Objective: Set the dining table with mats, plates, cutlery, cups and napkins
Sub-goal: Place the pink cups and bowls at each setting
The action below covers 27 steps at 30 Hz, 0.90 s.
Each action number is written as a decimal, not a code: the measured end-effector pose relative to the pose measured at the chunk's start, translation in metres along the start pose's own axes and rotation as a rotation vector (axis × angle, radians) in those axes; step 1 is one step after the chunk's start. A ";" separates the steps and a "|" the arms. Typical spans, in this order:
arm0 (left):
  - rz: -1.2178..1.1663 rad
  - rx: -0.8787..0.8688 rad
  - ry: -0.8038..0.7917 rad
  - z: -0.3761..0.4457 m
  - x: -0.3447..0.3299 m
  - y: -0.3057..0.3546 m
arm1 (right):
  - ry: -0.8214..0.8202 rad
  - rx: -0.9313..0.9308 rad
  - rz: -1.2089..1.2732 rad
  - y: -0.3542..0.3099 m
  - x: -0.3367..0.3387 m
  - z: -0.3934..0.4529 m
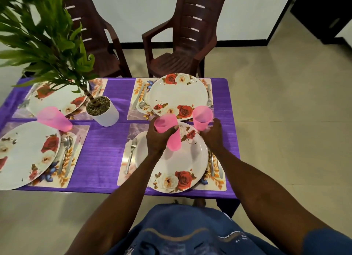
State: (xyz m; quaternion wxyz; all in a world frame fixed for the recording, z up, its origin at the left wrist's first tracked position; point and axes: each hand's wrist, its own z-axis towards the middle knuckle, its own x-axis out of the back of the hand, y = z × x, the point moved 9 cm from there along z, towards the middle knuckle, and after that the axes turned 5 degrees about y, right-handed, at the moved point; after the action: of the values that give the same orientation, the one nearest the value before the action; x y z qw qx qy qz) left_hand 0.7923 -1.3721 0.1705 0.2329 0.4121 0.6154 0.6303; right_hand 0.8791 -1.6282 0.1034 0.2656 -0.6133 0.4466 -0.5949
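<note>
While holding a pink cup (167, 133) in the left hand (158, 138), fingers wrapped round it above the near plate (171, 159), also reaching with the right hand (211, 134) to a second pink cup (202, 117), fingertips touching its base as it stands just right of the potted plant's (101, 110) far-side neighbour plate (177, 94); can't really tell if that hand is gripping or just letting go. Looking pretty far along, judging by the layout: counting four mats, four flowery plates, and cutlery lying beside each plate. Counting three cups so far, with the third cup (54, 118) sitting left of the potted plant, between the two left plates. Guessing one more cup is needed, since only three are showing for four places. Not seeing any napkins anywhere on the purple cloth (108, 146), so probably still needing those too. Also spotting two brown chairs (181, 45) standing beyond the potted plant, pulled back from the table edge.
</note>
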 end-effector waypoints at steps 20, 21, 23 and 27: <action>-0.105 -0.089 -0.397 -0.099 -0.154 0.003 | 0.148 -0.077 -0.018 0.027 0.106 -0.026; -0.119 -0.094 -0.404 -0.102 -0.167 0.006 | 0.138 -0.087 -0.004 0.031 0.116 -0.020; -0.142 -0.090 -0.404 -0.107 -0.192 0.012 | 0.123 -0.106 0.035 0.042 0.131 -0.005; -0.250 -0.001 -0.376 -0.118 -0.261 0.024 | 0.052 -0.181 0.163 0.072 0.173 0.032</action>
State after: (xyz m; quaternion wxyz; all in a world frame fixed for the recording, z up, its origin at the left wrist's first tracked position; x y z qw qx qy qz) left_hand 0.8462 -1.6536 0.1448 0.4198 0.4427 0.6070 0.5092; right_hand 0.8753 -1.8173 0.1223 0.2448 -0.5807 0.5535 -0.5444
